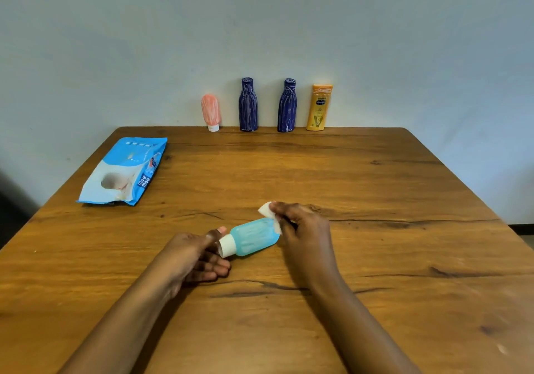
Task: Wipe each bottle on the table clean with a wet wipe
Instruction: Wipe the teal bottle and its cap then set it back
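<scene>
A wooden tabletop (375,194), marked with dark grain lines and knots, is set against a plain pale blue-grey wall (115,41). At far right, a dark skirting strip (520,225) is seen.

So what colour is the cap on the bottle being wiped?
White, on the light blue bottle; the cap shows clearly in the head view.

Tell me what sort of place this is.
Probably a plain room at home or a simple recording setup: a bare wooden table pushed against a blank pale wall, with only toiletry bottles and a wet-wipe pack on it.
</scene>
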`<state>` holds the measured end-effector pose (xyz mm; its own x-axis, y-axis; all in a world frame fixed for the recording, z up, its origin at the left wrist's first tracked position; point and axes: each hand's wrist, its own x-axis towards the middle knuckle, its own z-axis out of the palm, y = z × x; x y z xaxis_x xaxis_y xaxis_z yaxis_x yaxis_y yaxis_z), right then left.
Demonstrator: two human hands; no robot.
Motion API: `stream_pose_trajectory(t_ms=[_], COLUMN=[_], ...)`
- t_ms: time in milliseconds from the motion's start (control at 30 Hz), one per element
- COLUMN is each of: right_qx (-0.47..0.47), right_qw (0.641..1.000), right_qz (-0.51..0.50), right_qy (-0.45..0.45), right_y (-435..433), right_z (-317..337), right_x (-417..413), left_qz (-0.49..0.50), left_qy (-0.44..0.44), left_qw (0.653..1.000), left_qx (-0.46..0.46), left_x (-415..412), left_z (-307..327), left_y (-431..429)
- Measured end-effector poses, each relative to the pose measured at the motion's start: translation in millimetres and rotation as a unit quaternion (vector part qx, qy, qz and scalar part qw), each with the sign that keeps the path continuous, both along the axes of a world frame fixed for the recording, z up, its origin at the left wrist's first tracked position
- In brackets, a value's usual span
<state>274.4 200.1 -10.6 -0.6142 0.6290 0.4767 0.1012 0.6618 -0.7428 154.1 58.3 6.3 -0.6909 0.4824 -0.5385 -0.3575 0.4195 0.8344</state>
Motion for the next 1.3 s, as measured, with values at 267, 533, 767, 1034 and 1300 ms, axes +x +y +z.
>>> stream_pose_trajectory(t_ms=[267,533,767,1034,1300], right_qx=[0.088,0.089,0.161,0.136,0.201], right_qw=[0.978,0.964,0.940,0.960,0.935], right_qz=[0.074,0.071,0.149,0.022,0.181], right_qy=[-0.173,-0.238,-0.260,-0.245,-0.228], right_y=[-8,-4,-40,-1,-33], right_z=[3,7,15,-3,7], right_x=[-12,-14,-13,-5,-12], left_qz=[-0.032,-0.085,-0.082,-0.087,-0.084], left_qy=[0.287,0.407,0.447,0.469,0.463], left_qw=[0.956,0.909,0.890,0.878,0.882], left_qx=[-0.058,-0.041,0.020,0.039,0.039], left_x=[14,21,23,20,20], left_z=[-9,-23,-30,-32,-34], left_y=[-11,-25,-27,-27,-27])
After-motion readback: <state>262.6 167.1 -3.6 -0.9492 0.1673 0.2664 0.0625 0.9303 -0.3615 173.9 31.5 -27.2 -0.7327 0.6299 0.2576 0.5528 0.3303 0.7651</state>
